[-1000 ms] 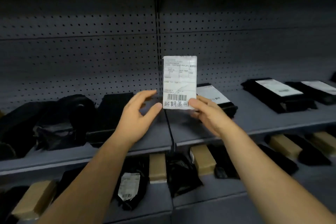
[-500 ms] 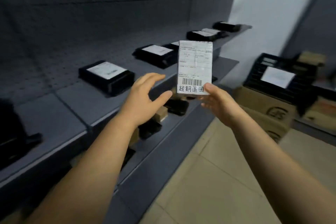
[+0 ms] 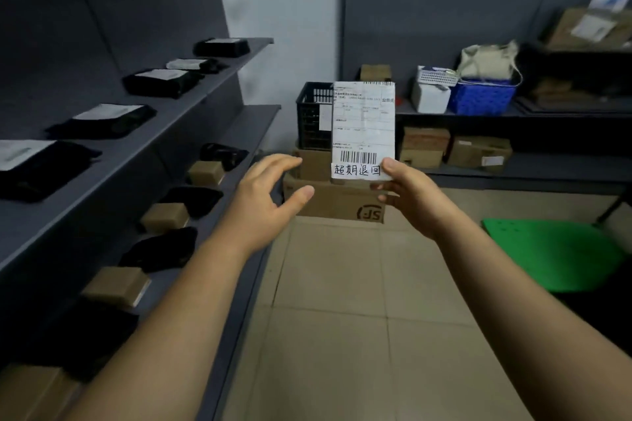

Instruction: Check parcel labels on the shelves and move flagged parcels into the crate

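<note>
Both bare forearms reach out over the tiled floor (image 3: pixel 335 284). The left hand (image 3: pixel 265 196) holds nothing. Its grip is spread, fingers loosely curved and thumb apart, just left of the parcel and not touching it. The right hand (image 3: pixel 412 196) has its grip pinching the parcel (image 3: pixel 364 126) at the lower right corner, thumb on the front face and fingers behind.

The parcel is held upright in the air, its white label turned towards the person. It shows a barcode and a row of handwritten characters along the bottom edge.

To the left run the dark shelves (image 3: pixel 171 106). Flat black packets (image 3: pixel 102 121) with white labels lie on the upper board, while brown boxes (image 3: pixel 164 217) and black bags alternate on the one below. A green plastic seat (image 3: pixel 554 249) stands at the right.

Beyond the hands, partly hidden by the held parcel, a black crate (image 3: pixel 313 113) sits on stacked cardboard cartons (image 3: pixel 328 203). Behind, a low rack (image 3: pixel 513 113) carries a blue basket (image 3: pixel 482 97), a cloth bag and more cartons.
</note>
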`<action>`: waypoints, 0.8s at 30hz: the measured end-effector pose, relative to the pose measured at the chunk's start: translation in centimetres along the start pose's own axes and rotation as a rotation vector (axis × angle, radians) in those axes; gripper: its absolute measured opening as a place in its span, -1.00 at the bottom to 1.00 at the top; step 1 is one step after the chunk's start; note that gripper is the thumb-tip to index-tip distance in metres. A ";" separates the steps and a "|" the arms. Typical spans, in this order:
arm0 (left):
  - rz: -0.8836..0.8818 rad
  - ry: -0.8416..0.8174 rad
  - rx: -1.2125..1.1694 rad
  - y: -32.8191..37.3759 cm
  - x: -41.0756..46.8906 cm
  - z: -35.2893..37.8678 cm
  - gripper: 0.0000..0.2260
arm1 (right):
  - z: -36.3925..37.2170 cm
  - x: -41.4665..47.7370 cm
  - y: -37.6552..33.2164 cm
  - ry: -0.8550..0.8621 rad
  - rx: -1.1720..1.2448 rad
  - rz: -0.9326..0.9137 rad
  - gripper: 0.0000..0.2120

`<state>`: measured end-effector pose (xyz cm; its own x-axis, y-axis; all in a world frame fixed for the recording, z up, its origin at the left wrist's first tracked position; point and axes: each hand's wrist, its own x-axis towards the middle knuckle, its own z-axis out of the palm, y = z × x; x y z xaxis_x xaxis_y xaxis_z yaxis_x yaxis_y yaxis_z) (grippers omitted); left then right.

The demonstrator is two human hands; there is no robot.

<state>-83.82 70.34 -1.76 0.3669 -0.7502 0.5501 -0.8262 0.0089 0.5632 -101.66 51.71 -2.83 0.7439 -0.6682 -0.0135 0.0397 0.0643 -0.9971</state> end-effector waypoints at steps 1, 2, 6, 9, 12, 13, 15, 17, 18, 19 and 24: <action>0.003 0.001 -0.005 -0.3 1.2 0.7 -0.61 | -0.8 0.9 0.2 0.003 0.009 -0.004 -0.43; 0.004 0.003 -0.007 -0.7 2.3 1.4 -0.61 | -1.4 1.9 0.4 0.004 0.011 -0.004 -0.43; 0.005 -0.009 -0.003 -3.7 6.3 3.0 -0.60 | -2.2 6.7 1.4 -0.019 -0.017 0.011 -0.41; -0.010 -0.019 0.002 -7.6 9.3 4.0 -0.58 | -1.5 11.2 2.5 -0.023 0.009 0.031 -0.42; -0.034 -0.030 -0.004 -12.3 12.7 5.1 -0.53 | -0.8 16.4 3.8 -0.032 -0.029 0.044 -0.41; -0.038 -0.039 -0.014 -13.8 14.0 5.6 -0.52 | -0.7 18.0 4.1 -0.029 -0.053 0.048 -0.39; -0.042 -0.052 -0.040 -16.6 17.0 6.3 -0.50 | -0.7 21.5 4.4 0.007 -0.081 0.061 -0.36; -0.046 -0.064 -0.066 -18.8 20.5 6.8 -0.50 | -1.1 24.8 3.8 0.060 -0.083 0.060 -0.39; -0.040 -0.073 -0.079 -19.8 22.4 7.1 -0.50 | -1.5 26.3 3.3 0.082 -0.078 0.050 -0.42; -0.030 -0.081 -0.090 -20.6 24.2 7.5 -0.52 | -1.9 27.7 2.8 0.104 -0.066 0.042 -0.44; -0.007 -0.123 -0.136 -23.7 31.8 10.6 -0.58 | -4.8 33.7 1.5 0.189 -0.029 0.052 -0.57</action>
<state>-57.15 39.26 -4.19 0.3101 -0.8257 0.4712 -0.7554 0.0870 0.6495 -79.74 25.78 -5.11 0.6059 -0.7920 -0.0756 -0.0163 0.0826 -0.9964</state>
